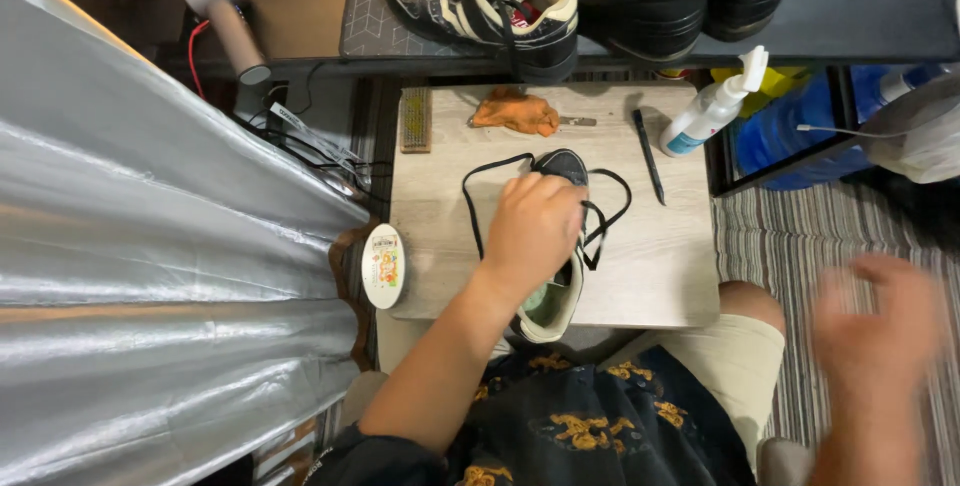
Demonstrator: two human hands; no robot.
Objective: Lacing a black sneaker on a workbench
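Observation:
A dark sneaker [561,168] with a pale heel lies on the small wooden table [660,266], toe pointing away from me. Its black laces [478,208] trail loose around it. My left hand [533,229] rests on top of the shoe, fingers curled over its middle and holding it down. My right hand [875,321] is off to the right of the table above the striped rug, blurred, fingers apart, holding nothing.
On the table's far edge lie a brush [415,120], an orange cloth [516,111], a black pen-like tool [648,157] and a white spray bottle [712,106]. A round tin [383,265] sits at the left edge. More shoes [490,1] stand on a shelf behind. Silver fabric [150,246] fills the left.

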